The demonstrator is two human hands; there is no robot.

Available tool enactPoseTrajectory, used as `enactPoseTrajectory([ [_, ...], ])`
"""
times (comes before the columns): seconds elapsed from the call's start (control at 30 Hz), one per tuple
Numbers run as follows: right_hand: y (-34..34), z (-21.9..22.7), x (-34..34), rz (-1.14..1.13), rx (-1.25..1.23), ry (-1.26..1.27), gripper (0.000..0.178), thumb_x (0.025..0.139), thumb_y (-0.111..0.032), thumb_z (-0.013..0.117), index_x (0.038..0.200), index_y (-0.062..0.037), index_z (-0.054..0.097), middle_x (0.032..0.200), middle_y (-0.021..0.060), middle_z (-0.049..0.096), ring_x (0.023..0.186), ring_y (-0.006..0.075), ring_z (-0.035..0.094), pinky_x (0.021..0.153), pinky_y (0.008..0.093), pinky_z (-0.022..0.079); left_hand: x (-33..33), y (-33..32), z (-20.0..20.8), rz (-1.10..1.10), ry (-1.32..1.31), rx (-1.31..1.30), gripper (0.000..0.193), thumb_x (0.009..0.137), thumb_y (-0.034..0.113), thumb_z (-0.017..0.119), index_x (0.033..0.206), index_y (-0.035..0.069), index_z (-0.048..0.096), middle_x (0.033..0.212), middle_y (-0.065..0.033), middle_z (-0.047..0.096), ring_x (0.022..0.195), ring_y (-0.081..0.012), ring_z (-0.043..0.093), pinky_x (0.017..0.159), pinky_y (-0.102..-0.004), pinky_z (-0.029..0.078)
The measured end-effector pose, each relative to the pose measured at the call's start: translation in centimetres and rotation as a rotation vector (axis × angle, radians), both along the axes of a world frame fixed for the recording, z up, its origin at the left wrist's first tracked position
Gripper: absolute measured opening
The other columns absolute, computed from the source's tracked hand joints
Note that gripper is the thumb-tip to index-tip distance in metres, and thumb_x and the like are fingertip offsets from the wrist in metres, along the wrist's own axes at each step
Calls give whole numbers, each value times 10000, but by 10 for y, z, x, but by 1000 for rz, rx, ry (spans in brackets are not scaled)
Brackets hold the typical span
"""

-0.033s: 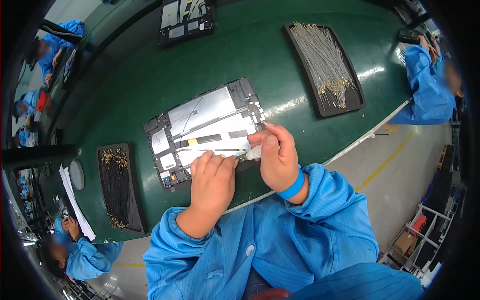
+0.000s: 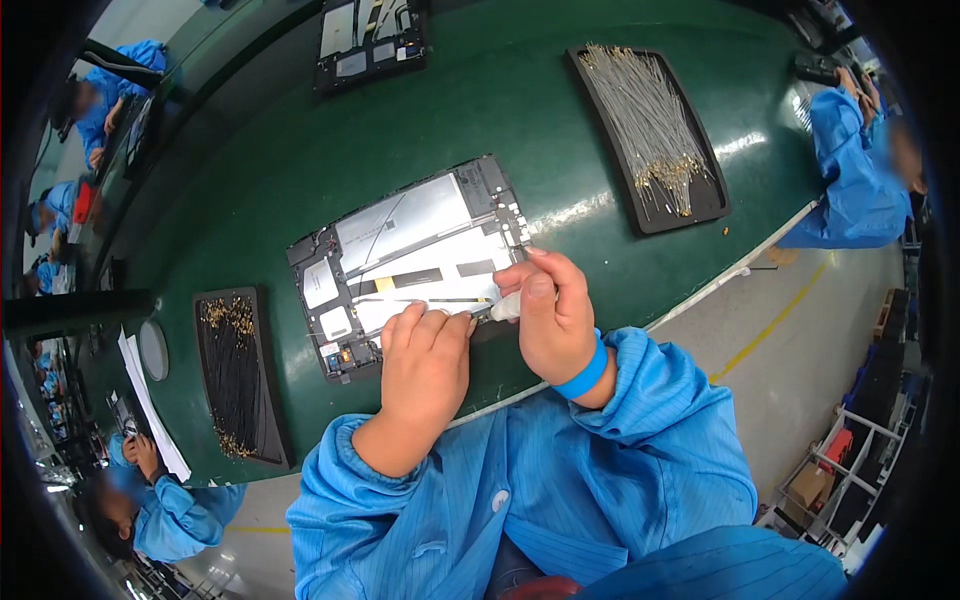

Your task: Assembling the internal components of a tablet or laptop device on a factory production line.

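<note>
An opened tablet [image 2: 405, 215], its silver battery panels and black frame showing, lies tilted on the green table in front of me. My left hand [image 2: 425, 365] rests along its near edge, fingers bent down over the frame and close together; whatever they pinch is hidden. At the tablet's near right corner, my right hand [image 2: 550, 325] pinches a small white tapered piece [image 2: 508, 306] between thumb and fingers. Its tip points at the frame beside my left thumb. A thin pale wire [image 2: 322, 334] sticks out past the tablet's left edge.
A black tray [image 2: 650, 222] of grey cables with gold ends lies at far right. Another tray [image 2: 276, 425] with black cables stands left. A second opened tablet [image 2: 370, 50] lies at the far edge. Co-workers in blue sit around; white sheets [image 2: 150, 400] are at left.
</note>
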State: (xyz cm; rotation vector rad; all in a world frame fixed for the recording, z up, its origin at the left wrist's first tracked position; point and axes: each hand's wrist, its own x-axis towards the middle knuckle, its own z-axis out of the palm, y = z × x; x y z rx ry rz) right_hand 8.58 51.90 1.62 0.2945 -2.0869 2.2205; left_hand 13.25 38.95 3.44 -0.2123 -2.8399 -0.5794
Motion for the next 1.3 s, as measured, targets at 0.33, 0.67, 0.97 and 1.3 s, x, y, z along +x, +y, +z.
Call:
enactPoseTrajectory([
  [0.33,1,-7,1,40,39,121,262,846,-160,443,1038,8,383,823,145,572,730,184,561,646,286,455,1,0,0,-21,-17,-36,177,674,86,561,848,63,583,831,-78,538,896,-280,471,784,-386,340],
  [0.67,-8,32,-17,343,566,460,146,759,-147,533,799,-7,523,692,139,546,621,294,529,560,352,434,1,-3,2,-56,-52,-61,211,639,59,541,847,37,559,867,-90,531,925,-290,456,794,-382,338],
  [0.97,-6,35,-26,94,85,-362,278,819,-167,471,1052,-16,470,735,89,579,581,155,521,555,288,429,-8,-48,21,194,18,-337,255,641,79,531,891,39,563,891,-161,524,933,-312,447,813,-425,356],
  [1.3,39,24,9,317,793,-300,503,816,-309,463,1146,64,391,850,103,563,629,118,534,594,233,443,48,-100,-15,664,-343,661,350,831,274,401,1019,0,513,865,-230,553,843,-354,516,753,-363,401],
])
